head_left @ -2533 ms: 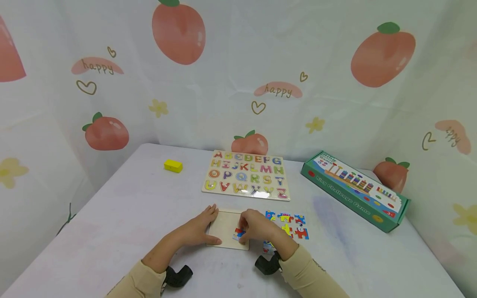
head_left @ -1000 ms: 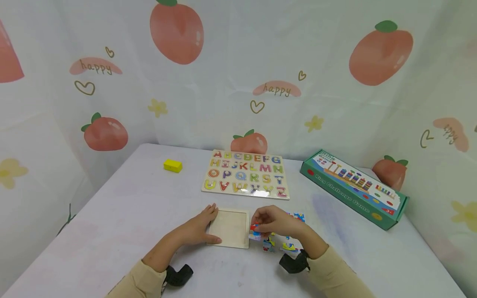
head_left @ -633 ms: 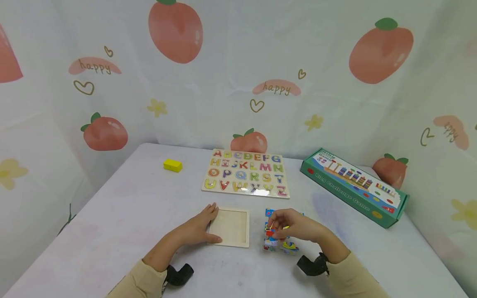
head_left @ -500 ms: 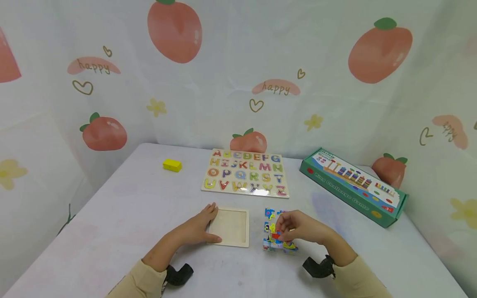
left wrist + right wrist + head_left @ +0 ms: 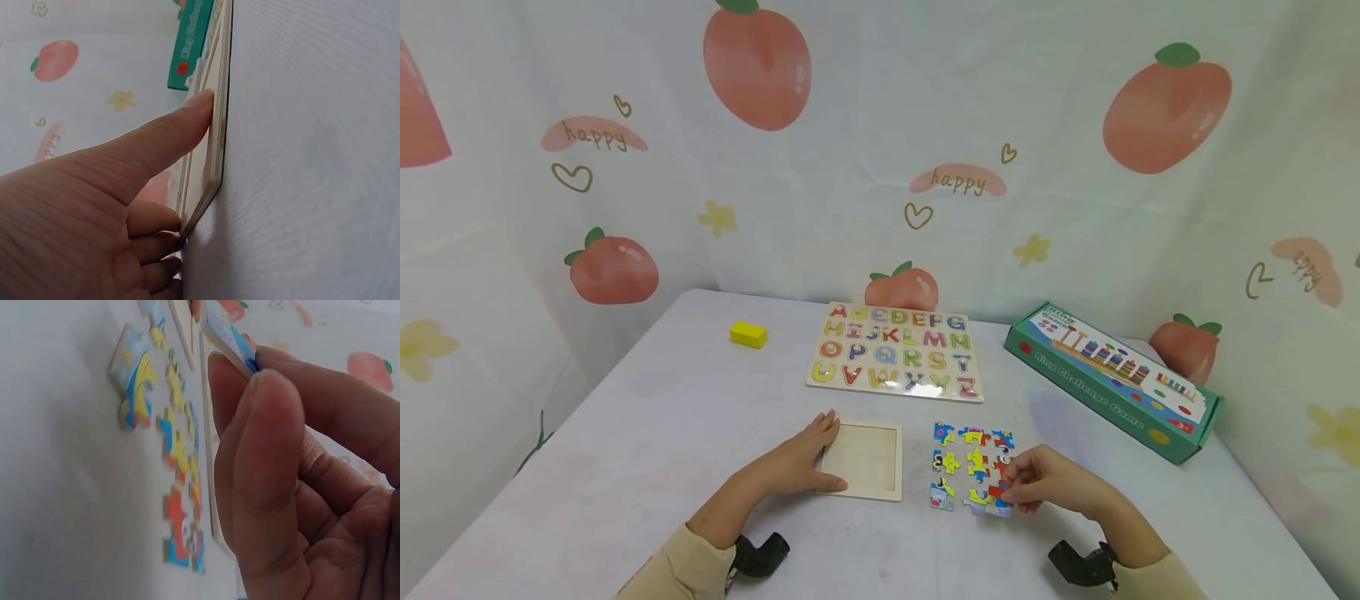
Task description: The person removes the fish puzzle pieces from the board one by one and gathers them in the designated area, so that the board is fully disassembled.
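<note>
In the head view my left hand (image 5: 808, 458) holds the left side of a shallow square wooden puzzle tray (image 5: 880, 492), bare inside. The left wrist view has the thumb (image 5: 187, 119) lying over the tray's rim, with the other fingers curled at its edge. My right hand (image 5: 1052, 483) pinches a red and blue jigsaw piece (image 5: 997, 492) between thumb and fingertips. That held piece (image 5: 228, 334) is tilted and raised off the table in the right wrist view. Beneath and left of it, several colourful jigsaw pieces (image 5: 976, 462) lie spaced in rows on the table.
Behind the tray lies a wooden alphabet board (image 5: 895, 354). A long green game box (image 5: 1112, 379) sits at the back right, and a yellow block (image 5: 748, 335) at the back left. A fruit-printed cloth (image 5: 820, 208) hangs behind the white table (image 5: 700, 400).
My right hand has lifted the jigsaw piece out of the tray and carried it rightward, across the other pieces to their lower right corner. My left hand has stayed on the tray.
</note>
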Demonstrator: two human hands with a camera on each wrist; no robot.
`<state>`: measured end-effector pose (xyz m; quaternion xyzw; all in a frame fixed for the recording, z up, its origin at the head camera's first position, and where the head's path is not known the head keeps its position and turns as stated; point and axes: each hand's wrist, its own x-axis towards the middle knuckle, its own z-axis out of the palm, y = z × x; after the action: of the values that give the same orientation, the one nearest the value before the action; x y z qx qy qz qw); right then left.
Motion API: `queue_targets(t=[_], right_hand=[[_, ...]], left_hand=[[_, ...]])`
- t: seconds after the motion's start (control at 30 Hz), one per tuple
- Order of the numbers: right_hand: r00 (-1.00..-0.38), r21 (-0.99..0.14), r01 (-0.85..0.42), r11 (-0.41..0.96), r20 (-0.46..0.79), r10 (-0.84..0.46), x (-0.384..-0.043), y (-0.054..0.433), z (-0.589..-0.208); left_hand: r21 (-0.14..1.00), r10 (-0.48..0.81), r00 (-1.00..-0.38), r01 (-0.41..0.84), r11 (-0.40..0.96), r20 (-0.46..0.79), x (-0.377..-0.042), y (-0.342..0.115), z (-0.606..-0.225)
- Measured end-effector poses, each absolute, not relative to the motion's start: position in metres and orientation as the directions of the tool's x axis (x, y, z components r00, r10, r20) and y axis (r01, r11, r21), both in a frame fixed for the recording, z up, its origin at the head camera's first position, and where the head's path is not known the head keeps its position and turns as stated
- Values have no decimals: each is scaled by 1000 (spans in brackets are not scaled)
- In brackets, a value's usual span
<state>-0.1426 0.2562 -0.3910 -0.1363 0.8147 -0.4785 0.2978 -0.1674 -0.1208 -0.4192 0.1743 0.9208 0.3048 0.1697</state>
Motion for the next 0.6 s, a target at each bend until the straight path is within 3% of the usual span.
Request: queue_targets(t=[0.6], right_hand=[[-856,-798,103,594,-375,-356,-136,279,-410]], left_hand=[[623,446,-874,240,745,-196,-167,-122,-419]])
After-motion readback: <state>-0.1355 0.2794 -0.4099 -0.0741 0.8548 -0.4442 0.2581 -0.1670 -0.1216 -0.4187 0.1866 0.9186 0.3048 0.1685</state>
